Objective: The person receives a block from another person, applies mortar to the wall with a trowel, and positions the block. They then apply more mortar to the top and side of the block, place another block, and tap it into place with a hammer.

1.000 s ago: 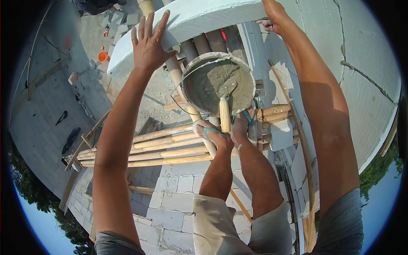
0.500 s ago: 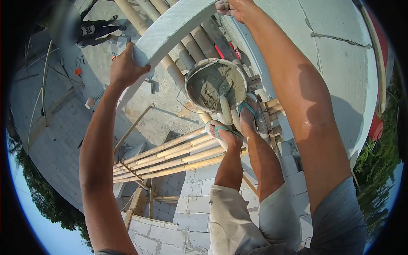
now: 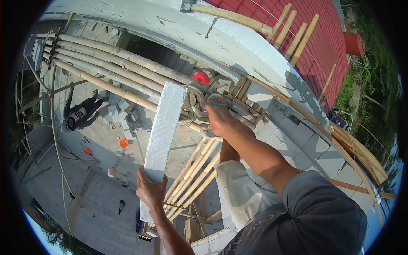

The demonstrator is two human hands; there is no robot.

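My left hand [image 3: 151, 187] grips a long, pale aerated concrete block [image 3: 165, 127] near its lower end, holding it tilted up over the bamboo poles. My right hand [image 3: 219, 119] reaches down by my sandalled foot [image 3: 217, 100]. Its fingers are curled, but what they hold is hidden. Beside that hand is grey wet mortar [image 3: 193, 102]; the bucket around it is mostly covered by the block and my hand.
Bamboo scaffold poles [image 3: 123, 63] run across a drop to the floor below. Down there a person [image 3: 80, 112] is near loose blocks and orange buckets [image 3: 123, 143]. A hammer [image 3: 229, 18] lies on the wall top [image 3: 250, 38], beside a red roof [image 3: 314, 38].
My right hand has let go of the block and moved down to the mortar bucket. The block has swung from overhead to a lower, steeper tilt in my left hand. My view has turned.
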